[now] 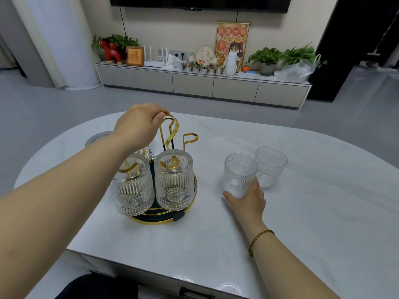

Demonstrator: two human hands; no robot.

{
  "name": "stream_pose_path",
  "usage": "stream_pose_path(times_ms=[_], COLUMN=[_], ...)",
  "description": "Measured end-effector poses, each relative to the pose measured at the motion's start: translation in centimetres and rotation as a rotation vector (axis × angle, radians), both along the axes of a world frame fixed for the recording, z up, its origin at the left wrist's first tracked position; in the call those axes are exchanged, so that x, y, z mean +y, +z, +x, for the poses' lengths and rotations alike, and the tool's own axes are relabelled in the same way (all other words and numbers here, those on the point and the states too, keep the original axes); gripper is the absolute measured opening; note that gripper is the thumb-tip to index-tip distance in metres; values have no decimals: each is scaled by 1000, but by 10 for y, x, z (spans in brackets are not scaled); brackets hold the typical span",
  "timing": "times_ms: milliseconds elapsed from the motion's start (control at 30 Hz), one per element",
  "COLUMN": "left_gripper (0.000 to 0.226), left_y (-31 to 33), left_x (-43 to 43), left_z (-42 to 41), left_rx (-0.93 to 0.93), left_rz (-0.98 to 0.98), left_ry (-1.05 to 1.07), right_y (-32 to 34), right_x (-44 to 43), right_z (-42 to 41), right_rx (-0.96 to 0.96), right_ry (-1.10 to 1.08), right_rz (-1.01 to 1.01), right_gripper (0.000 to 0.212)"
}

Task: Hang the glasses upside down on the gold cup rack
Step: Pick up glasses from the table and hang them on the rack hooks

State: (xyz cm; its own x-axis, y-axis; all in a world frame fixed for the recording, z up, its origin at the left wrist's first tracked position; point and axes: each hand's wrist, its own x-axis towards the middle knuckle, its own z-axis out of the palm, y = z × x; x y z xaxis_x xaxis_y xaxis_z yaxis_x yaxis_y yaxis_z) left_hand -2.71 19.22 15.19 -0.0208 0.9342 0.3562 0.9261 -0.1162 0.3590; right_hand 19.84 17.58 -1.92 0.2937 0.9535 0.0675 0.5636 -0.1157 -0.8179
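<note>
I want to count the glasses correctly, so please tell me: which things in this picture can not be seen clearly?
- Back of the gold cup rack, head view: the left hand and forearm cover it, so a third hung glass shows only partly.
- Grey round object behind the forearm: mostly hidden.
- Lower part of the near upright glass: covered by the right hand.

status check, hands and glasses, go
Left hand pinching rack handle. Right hand gripping upright glass. Two glasses hung in front; one more loose. Free hook unobstructed.
</note>
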Motion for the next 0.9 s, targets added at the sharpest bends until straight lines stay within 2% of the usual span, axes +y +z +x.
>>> stream_pose_path(times_ms=[133,333,533,600,800,900], left_gripper=[34,34,34,34,33,32], left_y=[-1,-2,0,1,2,2], left_x=[2,1,-5,-7,-9,-10], left_z=[-1,-2,-5,-7,-12,-13], left_rx=[-10,-9,-25,-27,-27,-32], left_rz=[2,13,-5,-17,-29,-30], left_ry=[-3,-11,-35,-45,-78,-79], right_y=[-4,-6,10,24,92,128], right_x=[10,13,-5,-10,-20,-21], right_z=[-4,-2,4,11,34,35], right_rx=[3,3,339,379,141,105], right_ry=[-74,-42,114,185,361,418], right_rz=[6,37,82,108,135,139], right_gripper=[93,86,65,61,59,57])
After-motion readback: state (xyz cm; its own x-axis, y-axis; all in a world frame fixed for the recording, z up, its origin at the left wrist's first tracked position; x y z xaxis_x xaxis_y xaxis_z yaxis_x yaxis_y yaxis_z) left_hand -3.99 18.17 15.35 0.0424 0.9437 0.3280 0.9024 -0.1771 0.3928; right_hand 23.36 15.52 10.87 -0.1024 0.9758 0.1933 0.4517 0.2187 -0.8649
